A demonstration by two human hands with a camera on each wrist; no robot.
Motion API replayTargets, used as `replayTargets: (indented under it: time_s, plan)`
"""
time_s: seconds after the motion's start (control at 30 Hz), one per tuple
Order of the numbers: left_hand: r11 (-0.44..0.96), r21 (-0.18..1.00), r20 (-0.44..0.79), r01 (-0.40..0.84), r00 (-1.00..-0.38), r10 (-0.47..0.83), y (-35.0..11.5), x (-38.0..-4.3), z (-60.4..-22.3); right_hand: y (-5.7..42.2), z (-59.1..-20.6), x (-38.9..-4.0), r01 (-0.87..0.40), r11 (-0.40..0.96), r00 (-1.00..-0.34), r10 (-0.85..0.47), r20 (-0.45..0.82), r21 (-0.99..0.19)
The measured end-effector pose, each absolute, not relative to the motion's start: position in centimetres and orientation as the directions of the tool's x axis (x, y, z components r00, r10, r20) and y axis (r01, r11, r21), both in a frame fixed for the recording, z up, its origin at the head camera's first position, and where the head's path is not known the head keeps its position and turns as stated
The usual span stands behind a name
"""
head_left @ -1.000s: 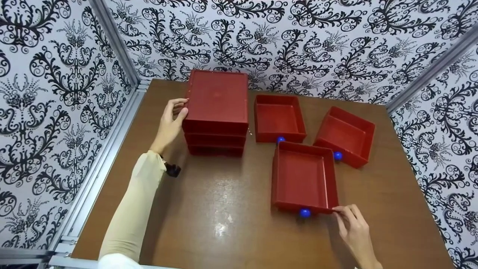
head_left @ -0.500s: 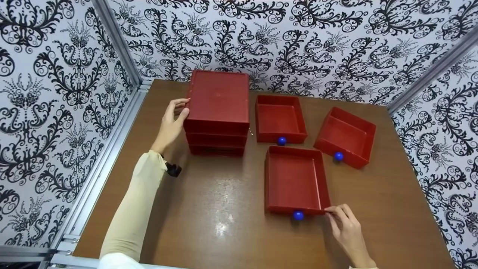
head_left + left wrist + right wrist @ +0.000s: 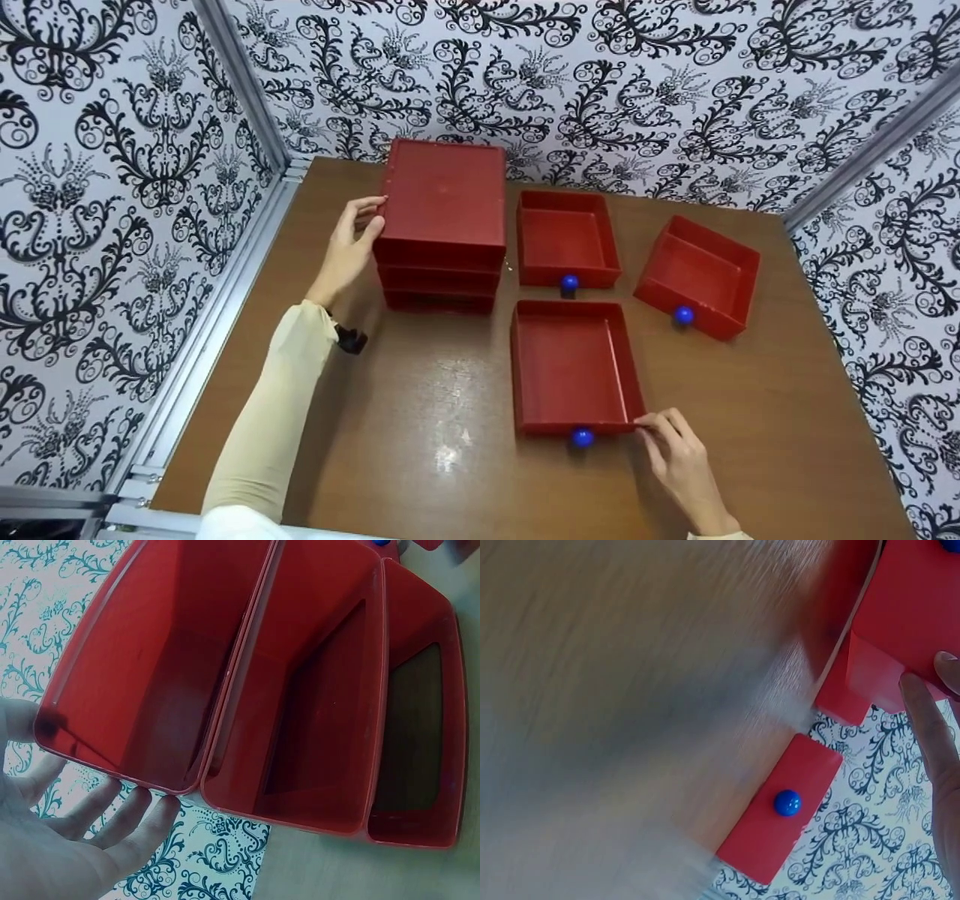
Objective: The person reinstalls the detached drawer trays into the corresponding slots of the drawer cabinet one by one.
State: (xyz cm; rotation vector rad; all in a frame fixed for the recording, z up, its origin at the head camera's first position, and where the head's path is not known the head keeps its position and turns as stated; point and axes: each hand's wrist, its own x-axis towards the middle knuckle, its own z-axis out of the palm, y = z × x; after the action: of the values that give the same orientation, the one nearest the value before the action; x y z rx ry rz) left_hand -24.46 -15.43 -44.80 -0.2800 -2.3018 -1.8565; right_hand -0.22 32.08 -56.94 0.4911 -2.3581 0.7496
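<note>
A red three-tier drawer cabinet (image 3: 448, 191) stands at the back, its open slots facing front. My left hand (image 3: 347, 244) rests on its left side, fingertips and thumb at the edge; the left wrist view shows the fingers (image 3: 124, 821) along the cabinet's rim (image 3: 285, 822). With thumb and fingers, my right hand (image 3: 679, 457) pinches the front right corner of a red drawer (image 3: 571, 367) that has a blue ball knob (image 3: 582, 437) on its front. In the right wrist view, the drawer's front (image 3: 922, 607) sits at upper right, pinched at its edge.
Behind the held drawer stands a second red drawer (image 3: 564, 236), right of the cabinet. A third drawer (image 3: 701, 270) lies turned at an angle farther right. Both have blue knobs facing front. Patterned walls (image 3: 600, 97) and metal rails (image 3: 225, 322) bound the brown table (image 3: 420, 465).
My right hand has moved left with the drawer, from in front of the two others toward the cabinet's front right. The left hand has stayed on the cabinet.
</note>
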Motion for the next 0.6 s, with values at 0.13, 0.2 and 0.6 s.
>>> replayTargets:
  time_s: [0.13, 0.2, 0.6]
  plan:
    - [0.215, 0.944, 0.249, 0.252, -0.968, 0.040, -15.4, -24.4, -44.7, 31.7, -57.0, -0.3, -0.502, 0.777, -0.743, -0.162, 0.649, -0.381]
    - [0.219, 0.943, 0.249, 0.252, -0.968, 0.042, -15.4, -24.4, -44.7, 31.4, -57.0, -0.3, -0.507, 0.776, -0.740, -0.168, 0.651, -0.377]
    - [0.253, 0.932, 0.247, 0.260, -0.966, 0.082, -15.6, -24.2, -44.2, 29.9, -57.2, -1.1, -0.588, 0.718, -0.715, -0.247, 0.654, -0.372]
